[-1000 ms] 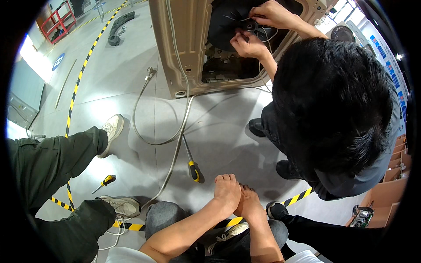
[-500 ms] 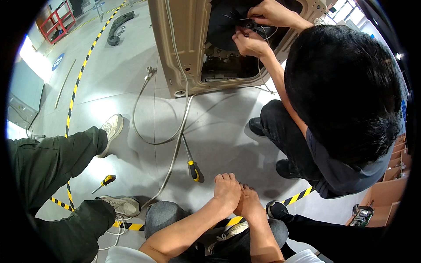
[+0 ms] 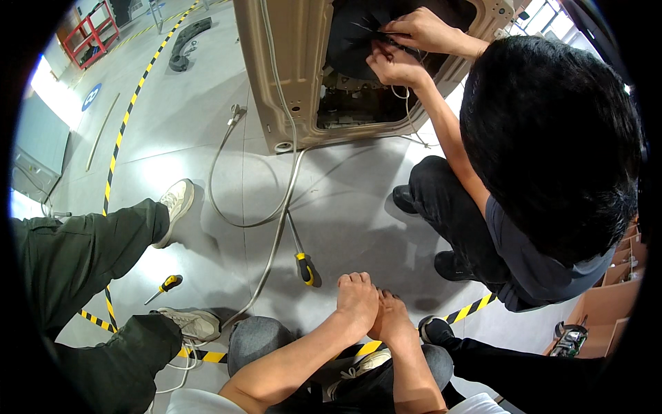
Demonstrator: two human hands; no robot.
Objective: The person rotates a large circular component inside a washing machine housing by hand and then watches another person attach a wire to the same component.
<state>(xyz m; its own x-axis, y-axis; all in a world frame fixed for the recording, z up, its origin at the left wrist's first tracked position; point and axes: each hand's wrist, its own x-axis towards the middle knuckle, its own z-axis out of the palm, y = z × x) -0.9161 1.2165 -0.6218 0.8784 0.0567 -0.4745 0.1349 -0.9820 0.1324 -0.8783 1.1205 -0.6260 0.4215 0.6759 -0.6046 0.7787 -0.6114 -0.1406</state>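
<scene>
My left hand (image 3: 357, 301) and my right hand (image 3: 393, 319) rest against each other in front of my knees, above the floor. Both have their fingers curled in, and no object shows in either. Nearest to them is a long screwdriver (image 3: 305, 269) with a yellow and black handle, lying on the floor. Farther off stands a beige metal appliance casing (image 3: 289, 76) with a large opening. At this opening, a co-worker's two hands (image 3: 396, 65) pinch at a small dark part and thin wires in front of a black round piece (image 3: 348, 52). The co-worker's fingers partly hide that part.
A grey cable (image 3: 276, 241) loops over the floor from the casing. A short screwdriver (image 3: 164, 288) lies at left, near another person's shoes (image 3: 178, 207). Yellow and black tape (image 3: 114, 162) marks the floor. A curved dark part (image 3: 186, 43) lies far left; brown boxes (image 3: 596, 307) stand at right.
The co-worker's upper hand has shifted a little left and down over the dark part, covering more of it. Their head has moved slightly right. My hands have not moved.
</scene>
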